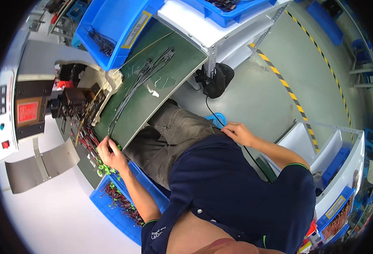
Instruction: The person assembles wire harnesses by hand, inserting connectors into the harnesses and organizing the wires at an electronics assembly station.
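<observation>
My left hand (111,155) is closed in a pinch on the near end of a bundle of black cables (129,91). The bundle stretches across the green tabletop (169,78), and its far ends carry dark connectors. Over my lap, my right hand (239,134) has its thumb and fingers drawn together. A black cord (211,111) runs up to those fingertips and shows again below the hand. Whether the fingers grip it, or something smaller, is hidden. Red and black wires with green ends (91,146) lie beside my left hand.
A blue bin (135,169) of wires stands by my left forearm. Another blue bin (106,31) with black cables sits at the far table edge. Left is a dark machine (70,99). A white shelf (186,29) and black bag (218,80) stand beyond the table.
</observation>
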Tool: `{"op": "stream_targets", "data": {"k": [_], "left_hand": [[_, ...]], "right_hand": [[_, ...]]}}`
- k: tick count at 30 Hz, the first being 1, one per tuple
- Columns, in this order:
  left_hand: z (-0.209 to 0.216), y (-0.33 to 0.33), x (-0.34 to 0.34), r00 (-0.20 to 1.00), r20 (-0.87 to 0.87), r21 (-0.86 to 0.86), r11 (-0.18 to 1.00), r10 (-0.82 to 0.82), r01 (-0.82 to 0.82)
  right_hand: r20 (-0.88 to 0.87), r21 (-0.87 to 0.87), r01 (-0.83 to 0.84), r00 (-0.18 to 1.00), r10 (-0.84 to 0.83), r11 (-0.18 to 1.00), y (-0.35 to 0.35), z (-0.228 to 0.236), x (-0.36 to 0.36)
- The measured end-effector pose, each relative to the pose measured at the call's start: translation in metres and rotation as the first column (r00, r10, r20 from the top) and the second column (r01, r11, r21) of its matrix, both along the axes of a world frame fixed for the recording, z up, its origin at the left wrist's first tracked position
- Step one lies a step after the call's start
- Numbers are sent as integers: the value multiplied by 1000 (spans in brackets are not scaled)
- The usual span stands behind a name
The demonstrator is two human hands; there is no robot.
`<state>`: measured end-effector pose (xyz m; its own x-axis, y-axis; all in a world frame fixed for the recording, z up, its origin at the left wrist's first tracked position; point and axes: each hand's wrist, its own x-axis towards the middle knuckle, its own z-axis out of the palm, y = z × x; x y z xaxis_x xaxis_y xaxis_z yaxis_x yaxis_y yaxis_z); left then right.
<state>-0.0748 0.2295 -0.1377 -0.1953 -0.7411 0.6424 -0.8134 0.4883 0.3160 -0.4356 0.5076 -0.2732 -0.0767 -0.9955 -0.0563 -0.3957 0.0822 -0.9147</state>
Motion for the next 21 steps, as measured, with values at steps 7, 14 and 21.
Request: {"op": "stream_targets", "data": {"k": [7, 14, 21], "left_hand": [[-1, -3, 0, 1000, 2, 25, 1000, 12, -12], [3, -3, -5, 1000, 28, 64, 998, -1, -1], [3, -3, -3, 999, 34, 54, 998, -14, 12]], "right_hand": [[22, 187, 395, 914, -406, 899, 52, -39, 35], [214, 503, 427, 781, -587, 752, 57, -64, 42], [-42, 361, 391, 914, -404, 847, 79, -103, 53]]}}
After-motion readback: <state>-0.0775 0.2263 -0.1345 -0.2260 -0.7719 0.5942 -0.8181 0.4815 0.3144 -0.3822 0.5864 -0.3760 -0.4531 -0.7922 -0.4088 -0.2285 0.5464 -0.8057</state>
